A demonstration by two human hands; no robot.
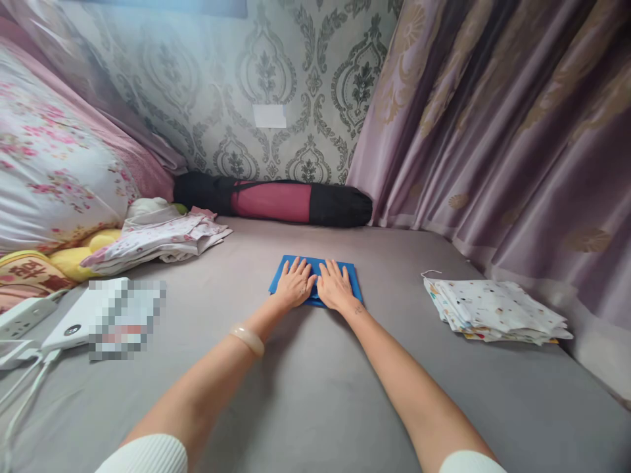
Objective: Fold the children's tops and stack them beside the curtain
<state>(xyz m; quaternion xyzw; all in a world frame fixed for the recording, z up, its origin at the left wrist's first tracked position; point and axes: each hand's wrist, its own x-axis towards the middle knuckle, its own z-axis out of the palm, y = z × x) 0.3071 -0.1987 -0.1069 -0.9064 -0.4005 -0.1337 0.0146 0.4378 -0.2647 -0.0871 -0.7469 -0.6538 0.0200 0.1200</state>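
Both the left hand and right hand lie flat, fingers slightly spread and gripping nothing, on a blue piece mid-bed. It appears largely folded; whether folds remain cannot be told. Rightward, near the curtain, printed cloths lie stacked.

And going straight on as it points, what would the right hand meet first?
Beyond the blue folded item under it, the right hand would cross grey sheet and probably meet the long black-and-red bag first; depth is hard to judge.
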